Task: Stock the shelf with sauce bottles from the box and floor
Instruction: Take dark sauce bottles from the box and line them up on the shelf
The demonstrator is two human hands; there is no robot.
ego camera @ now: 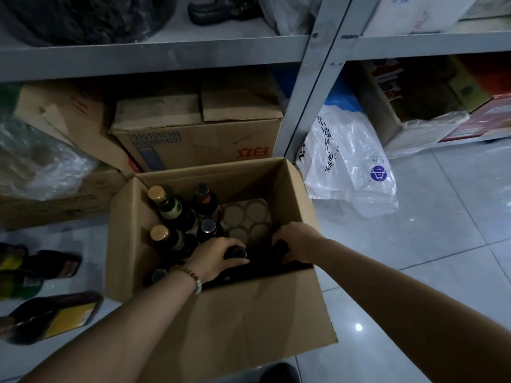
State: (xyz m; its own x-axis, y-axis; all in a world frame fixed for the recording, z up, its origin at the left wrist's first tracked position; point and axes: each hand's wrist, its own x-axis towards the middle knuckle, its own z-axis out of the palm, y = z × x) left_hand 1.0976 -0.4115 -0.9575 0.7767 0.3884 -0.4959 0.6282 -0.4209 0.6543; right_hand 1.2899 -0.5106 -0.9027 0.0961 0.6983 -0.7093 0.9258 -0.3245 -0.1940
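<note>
Lower left of the frame, on the tiled floor (442, 244): I count two bottles lying on their sides, one with a yellow label (55, 317) nearest the bottom edge, one darker (54, 262) above it; a green-and-yellow item at the far left edge is too blurred for me to name.

Left middle: a clear plastic bag (38, 164) resting on a flat carton.

Centre: an open cardboard box (249, 313) on the floor, flaps up. Inside, along its left side, two gold-capped bottles (158, 193) stand upright; just right of them two dark-capped bottles (202, 190). The far right of the box shows a cardboard tray with round empty sockets (246, 219).

My left hand (218, 259), a bead bracelet at the wrist, is inside the box; its grip is curled around the neck of a dark bottle (237, 252) at the near side. My right hand (296, 240), just right of it, has its grip wrapped over the top of another dark bottle (280, 248); that bottle's body is hidden in shadow.

Behind the box: a closed carton with red print (199, 142), under the grey metal shelf (154, 55).

Right of centre: a white plastic bag (348, 161) on the floor beside the shelf post (307, 106).
</note>
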